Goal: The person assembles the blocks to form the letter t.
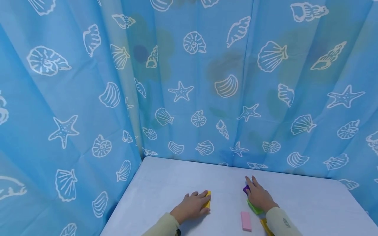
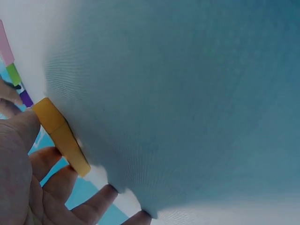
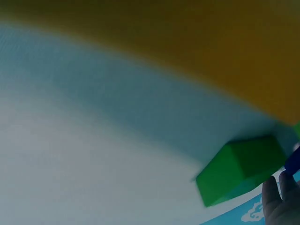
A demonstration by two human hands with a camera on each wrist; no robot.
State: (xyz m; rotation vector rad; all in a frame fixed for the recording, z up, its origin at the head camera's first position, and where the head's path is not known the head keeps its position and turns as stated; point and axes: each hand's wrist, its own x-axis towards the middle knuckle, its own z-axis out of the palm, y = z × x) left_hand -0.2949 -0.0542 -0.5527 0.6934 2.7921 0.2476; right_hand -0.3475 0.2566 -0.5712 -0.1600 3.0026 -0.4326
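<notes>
On the white table, my left hand (image 1: 192, 206) holds a yellow block (image 1: 208, 199) between thumb and fingertips. In the left wrist view the thumb meets one end of the yellow block (image 2: 65, 136), and two fingers lie along its side; the other fingertips touch the table. My right hand (image 1: 260, 196) reaches farther forward and grips a small purple block (image 1: 245, 189), partly covered by the fingers. A green block (image 1: 254, 207) lies beneath the right palm and wrist. In the right wrist view, fingers (image 3: 280, 199) sit at the purple block (image 3: 293, 161), beside the green block (image 3: 239, 169).
A pink block (image 1: 246, 221) lies between the hands, nearer the front. Another yellow block (image 1: 265, 226) is partly hidden by the right sleeve (image 1: 280, 221). Blue curtains (image 1: 195, 82) printed with white shells stand behind and left of the white table (image 1: 177, 173).
</notes>
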